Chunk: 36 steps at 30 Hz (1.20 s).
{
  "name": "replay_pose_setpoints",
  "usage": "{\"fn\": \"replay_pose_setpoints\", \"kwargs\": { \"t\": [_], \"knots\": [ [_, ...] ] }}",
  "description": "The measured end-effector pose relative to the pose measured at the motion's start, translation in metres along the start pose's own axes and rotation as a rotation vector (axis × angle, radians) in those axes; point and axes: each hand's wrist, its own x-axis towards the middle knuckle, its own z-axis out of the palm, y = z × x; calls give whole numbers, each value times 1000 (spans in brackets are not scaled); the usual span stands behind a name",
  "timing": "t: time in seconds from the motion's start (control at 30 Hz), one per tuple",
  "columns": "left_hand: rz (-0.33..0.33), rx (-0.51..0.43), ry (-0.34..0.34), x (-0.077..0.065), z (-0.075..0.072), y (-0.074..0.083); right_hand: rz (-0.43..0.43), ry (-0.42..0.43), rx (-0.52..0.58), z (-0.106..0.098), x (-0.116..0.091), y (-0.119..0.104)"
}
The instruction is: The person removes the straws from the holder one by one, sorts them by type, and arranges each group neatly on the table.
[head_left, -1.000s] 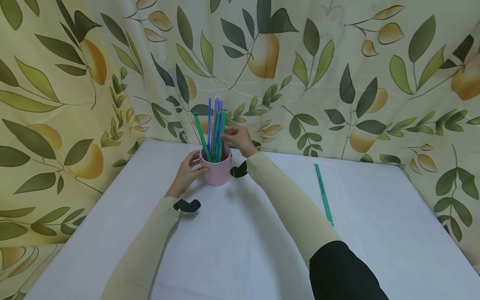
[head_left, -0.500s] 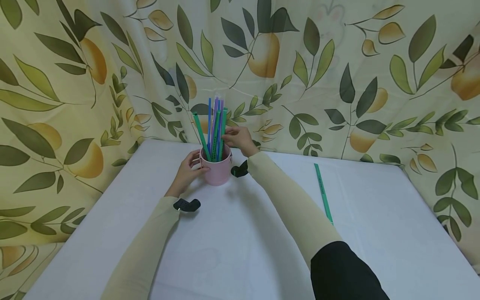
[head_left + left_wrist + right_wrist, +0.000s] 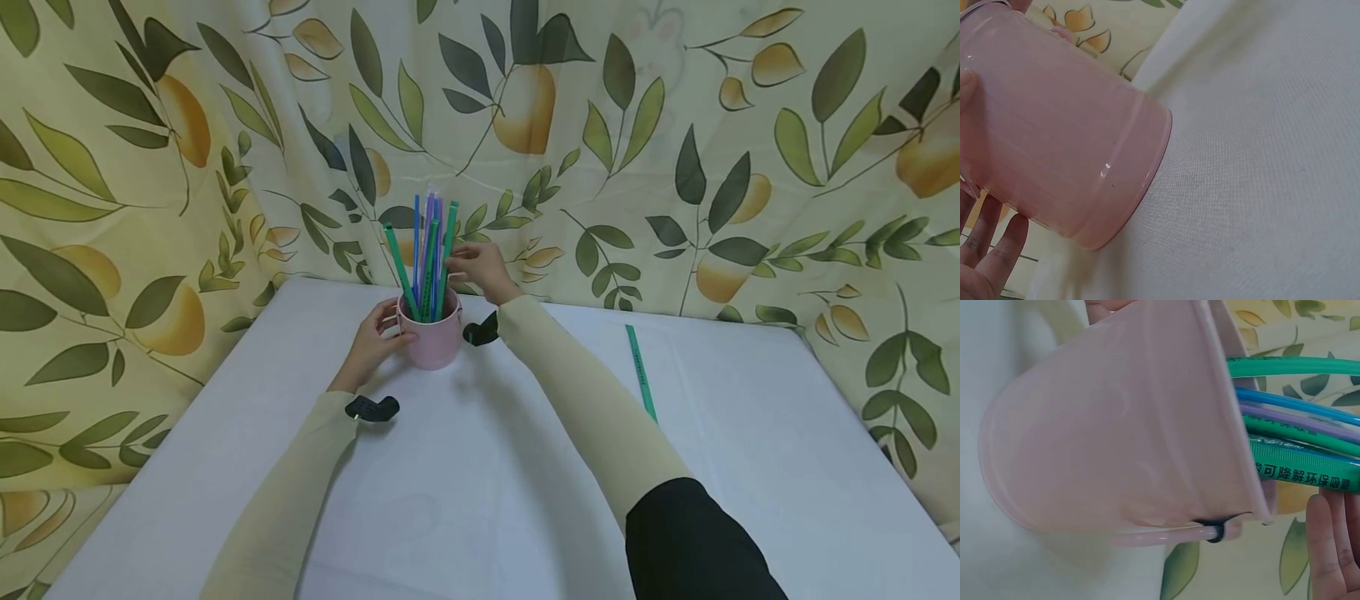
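Mid-frame, right fingers [image 3: 1324, 544] pinch a green straw [image 3: 450, 229]; the pink bucket [image 3: 435, 346] could tip if left fingers [image 3: 1005, 245] clamping it slacken.

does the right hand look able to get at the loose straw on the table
Probably yes, once the right hand lets go of the held straw in the pot. The loose straw lies on the table, nothing seen on top, though the sleeve hides its near end.
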Motion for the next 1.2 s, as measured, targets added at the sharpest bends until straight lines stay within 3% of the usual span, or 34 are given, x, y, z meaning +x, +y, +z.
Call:
{"fn": "replay_pose_setpoints", "kwargs": {
  "t": [0.4, 0.63, 1.2],
  "knots": [
    [-21, 16, 5, -2, 1, 6, -82, 11, -24, -9, -3, -20],
    [-10, 3, 5, -2, 1, 6, -75, 29, 58, -15, -2, -37],
    [-17, -19, 11, -3, 2, 5, -182, 3, 154, -41, -15, -74]
  ]
}}
